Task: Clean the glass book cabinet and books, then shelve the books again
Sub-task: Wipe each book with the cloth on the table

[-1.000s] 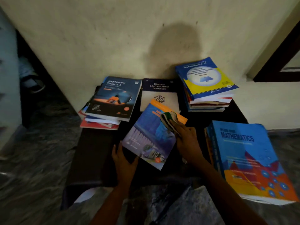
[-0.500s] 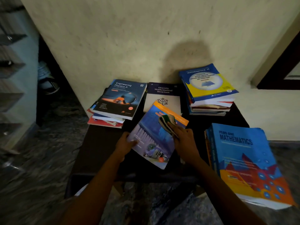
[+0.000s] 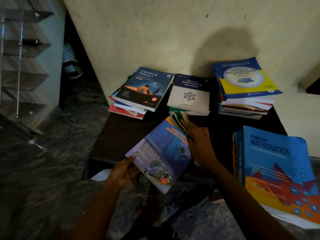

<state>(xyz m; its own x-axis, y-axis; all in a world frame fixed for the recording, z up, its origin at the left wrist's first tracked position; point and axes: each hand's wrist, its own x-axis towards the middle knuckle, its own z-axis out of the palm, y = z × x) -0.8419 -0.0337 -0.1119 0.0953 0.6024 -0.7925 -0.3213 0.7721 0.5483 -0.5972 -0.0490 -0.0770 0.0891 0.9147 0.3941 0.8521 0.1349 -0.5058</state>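
Note:
A blue book with an orange top band (image 3: 161,153) lies tilted over the front of a dark low table (image 3: 124,134). My left hand (image 3: 123,170) grips the book's near-left corner. My right hand (image 3: 199,142) holds a folded green-and-white cloth (image 3: 178,119) against the book's upper right part. Around it stand a stack topped by an Engineering Physics book (image 3: 145,89), a Discrete Mathematical Structure book (image 3: 190,94), a stack topped by a yellow-and-blue Mathematics book (image 3: 245,80) and a big blue Mathematics book (image 3: 277,170) at the right. Glass cabinet shelves (image 3: 22,49) show at far left.
A cream wall (image 3: 155,32) rises right behind the table. Dark mottled stone floor (image 3: 52,170) spreads to the left and front. A sandal (image 3: 72,70) lies in the dark gap between the cabinet and the wall.
My left hand went from resting on the table to gripping the book's near-left corner. The cloth slid toward the book's top edge. The view swung left, bringing the glass shelves into sight.

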